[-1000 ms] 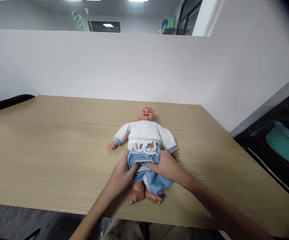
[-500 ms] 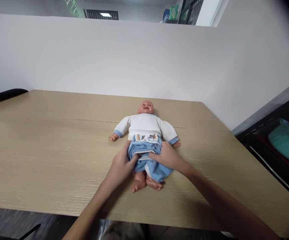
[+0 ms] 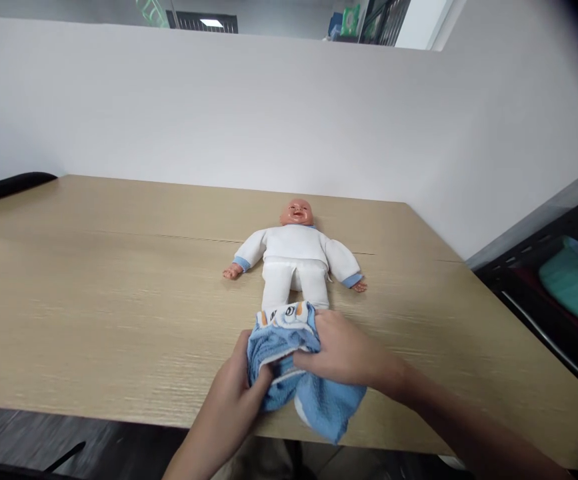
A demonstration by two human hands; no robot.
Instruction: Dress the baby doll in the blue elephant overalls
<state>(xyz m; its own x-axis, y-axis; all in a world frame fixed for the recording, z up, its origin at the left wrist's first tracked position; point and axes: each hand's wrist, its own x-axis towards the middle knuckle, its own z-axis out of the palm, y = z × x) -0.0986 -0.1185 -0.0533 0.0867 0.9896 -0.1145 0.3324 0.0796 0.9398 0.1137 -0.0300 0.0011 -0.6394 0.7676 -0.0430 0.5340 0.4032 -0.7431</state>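
Observation:
A baby doll (image 3: 296,250) in a white top and white leggings lies on its back on the wooden table (image 3: 99,293), head away from me. Blue terry trousers (image 3: 289,353) with a cartoon face on the waistband are bunched at the doll's feet near the table's front edge. My left hand (image 3: 236,393) is closed on the left side of the trousers. My right hand (image 3: 341,350) grips their right side from above. The doll's feet are hidden under the cloth and my hands.
A white partition wall (image 3: 219,107) runs behind the table. A black metal shelf (image 3: 543,267) stands at the right with a teal folded item (image 3: 576,280) on it. A dark chair back (image 3: 9,185) shows at the far left.
Both hands have pulled the blue trousers down from the doll's waist to its feet, toward me. The white leggings are now uncovered.

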